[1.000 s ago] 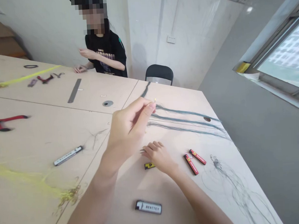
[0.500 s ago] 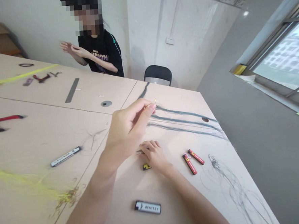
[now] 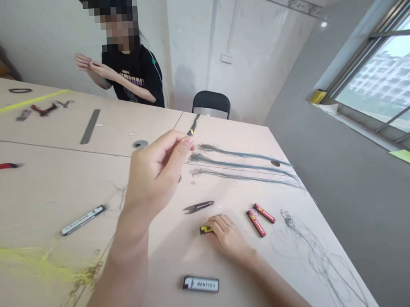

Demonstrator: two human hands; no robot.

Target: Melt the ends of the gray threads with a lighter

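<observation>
Raised over the table, my left hand (image 3: 159, 172) pinches a small, thin yellow piece (image 3: 190, 132) between thumb and forefinger. Its exact kind is too small to make out. Lower down, my right hand (image 3: 229, 237) rests on the table with its fingers curled over a yellow and black lighter (image 3: 205, 229), whose right end is hidden under them. Thread snips (image 3: 198, 207) lie just beyond that hand. Bundles of dark blue-green thread (image 3: 239, 152) stretch across the table past both hands.
Two red lighters (image 3: 260, 218) lie right of my right hand, a white lighter (image 3: 201, 284) nearer me. Loose dark threads (image 3: 318, 248) trail at right; yellow threads (image 3: 34, 266) spread at left. A metal ruler (image 3: 90, 126) lies farther back. A co-worker (image 3: 131, 77) sits across the table.
My right hand has left the thread snips, which now lie uncovered, and moved nearer to me onto the yellow lighter. My left hand keeps its pinch on the yellow piece.
</observation>
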